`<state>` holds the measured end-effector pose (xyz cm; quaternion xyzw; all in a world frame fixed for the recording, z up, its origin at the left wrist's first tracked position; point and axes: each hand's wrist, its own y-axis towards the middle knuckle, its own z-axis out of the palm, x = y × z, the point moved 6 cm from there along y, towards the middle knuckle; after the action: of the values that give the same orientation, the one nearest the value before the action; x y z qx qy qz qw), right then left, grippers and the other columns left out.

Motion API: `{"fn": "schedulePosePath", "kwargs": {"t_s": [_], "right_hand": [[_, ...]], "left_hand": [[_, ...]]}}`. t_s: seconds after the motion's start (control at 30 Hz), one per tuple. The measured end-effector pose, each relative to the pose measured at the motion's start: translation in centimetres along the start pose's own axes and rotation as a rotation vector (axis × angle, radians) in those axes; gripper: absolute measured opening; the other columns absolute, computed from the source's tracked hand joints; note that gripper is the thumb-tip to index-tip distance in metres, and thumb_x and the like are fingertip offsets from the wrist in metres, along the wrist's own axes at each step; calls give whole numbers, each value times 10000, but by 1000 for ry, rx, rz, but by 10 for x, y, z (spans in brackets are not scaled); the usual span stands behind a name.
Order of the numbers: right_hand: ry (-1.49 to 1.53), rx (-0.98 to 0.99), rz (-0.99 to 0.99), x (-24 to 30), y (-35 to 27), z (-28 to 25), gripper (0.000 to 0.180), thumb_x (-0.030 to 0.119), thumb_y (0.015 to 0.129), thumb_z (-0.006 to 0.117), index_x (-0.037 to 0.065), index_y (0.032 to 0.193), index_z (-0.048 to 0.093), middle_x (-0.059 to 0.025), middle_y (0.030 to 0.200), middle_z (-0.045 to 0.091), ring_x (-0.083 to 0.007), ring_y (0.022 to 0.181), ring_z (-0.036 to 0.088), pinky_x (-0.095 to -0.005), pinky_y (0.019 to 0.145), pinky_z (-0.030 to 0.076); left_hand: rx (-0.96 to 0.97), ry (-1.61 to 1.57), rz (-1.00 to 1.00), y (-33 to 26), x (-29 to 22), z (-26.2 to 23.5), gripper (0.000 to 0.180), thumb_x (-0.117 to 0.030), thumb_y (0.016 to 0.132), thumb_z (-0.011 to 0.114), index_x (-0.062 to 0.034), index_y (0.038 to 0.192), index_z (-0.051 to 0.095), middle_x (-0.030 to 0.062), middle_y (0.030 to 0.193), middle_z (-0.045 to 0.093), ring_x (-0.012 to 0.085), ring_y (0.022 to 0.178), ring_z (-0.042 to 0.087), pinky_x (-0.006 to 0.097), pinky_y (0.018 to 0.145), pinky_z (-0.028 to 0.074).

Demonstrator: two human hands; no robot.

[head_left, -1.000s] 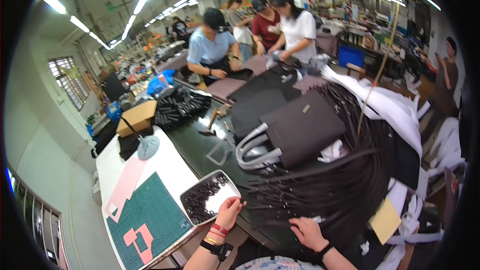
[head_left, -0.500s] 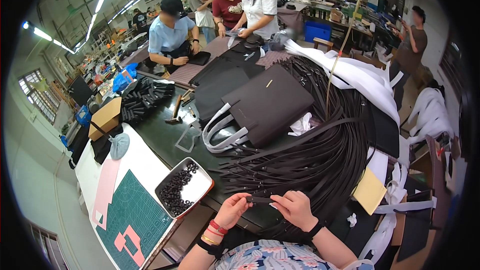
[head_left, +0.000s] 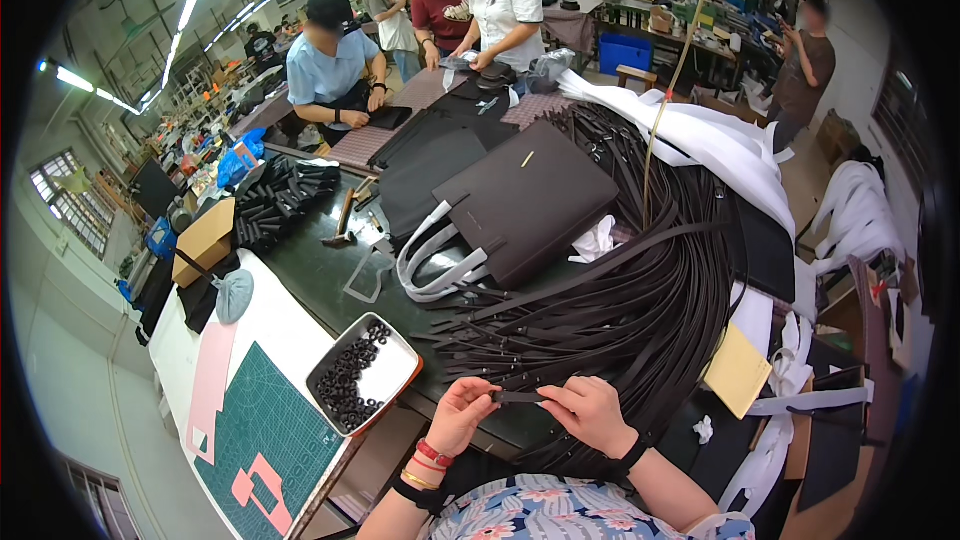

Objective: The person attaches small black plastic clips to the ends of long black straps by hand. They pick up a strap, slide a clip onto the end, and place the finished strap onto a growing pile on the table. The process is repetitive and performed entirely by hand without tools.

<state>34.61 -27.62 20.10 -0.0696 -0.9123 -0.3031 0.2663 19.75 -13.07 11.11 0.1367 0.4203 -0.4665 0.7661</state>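
Observation:
My left hand (head_left: 461, 414) and my right hand (head_left: 590, 413) pinch the two ends of a short black strap piece (head_left: 518, 397) held level just above the dark table edge. Right behind it spreads a big heap of long black leather straps (head_left: 640, 300). A shallow white tray with an orange rim (head_left: 403, 380), filled with small black rings (head_left: 350, 384), lies to the left of my left hand. A dark handbag with pale wrapped handles (head_left: 525, 202) rests beyond the straps.
A green cutting mat (head_left: 262, 430) with pink pieces lies at the lower left. A hammer (head_left: 343, 217) and stacked black parts (head_left: 275, 198) are farther left. A tan card (head_left: 737, 370) sits right. Several people work at the far end (head_left: 330, 65).
My left hand left the tray of rings and joined my right hand in front of me. Both now hold the short strap piece. The view tilted down and right.

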Motion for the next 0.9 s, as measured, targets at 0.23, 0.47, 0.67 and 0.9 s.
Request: {"fn": "schedulePosePath", "kwargs": {"t_s": [0.23,0.47,0.67,0.9], "right_hand": [[19,34,-35,7,2,5,157,201,796,705,130,934,680,-13,668,513,-197,590,542,-320,546,418],[-15,47,-75,3,-10,12,155,189,786,705,113,914,667,-16,682,523,-191,608,552,-313,554,423],[-35,66,-56,3,-12,15,158,175,784,701,103,917,658,-13,691,535,-186,630,565,-309,561,430],[210,117,159,1,-7,21,386,212,777,728,65,1097,571,-44,825,603,-228,709,597,-344,682,446]], "left_hand": [[-88,6,-62,-5,10,-5,261,22,863,630,-32,1102,540,95,1089,639,154,1018,614,286,902,510],[-131,-30,-96,-9,14,-6,268,14,840,658,-31,1082,553,99,1049,657,153,956,636,281,869,529],[-98,-8,-107,-7,26,-7,258,45,831,660,-6,1064,560,115,1032,669,165,942,650,285,876,529],[-146,-33,-169,-7,34,16,287,32,832,675,-9,1089,554,111,1052,656,156,921,644,267,840,528]]}}
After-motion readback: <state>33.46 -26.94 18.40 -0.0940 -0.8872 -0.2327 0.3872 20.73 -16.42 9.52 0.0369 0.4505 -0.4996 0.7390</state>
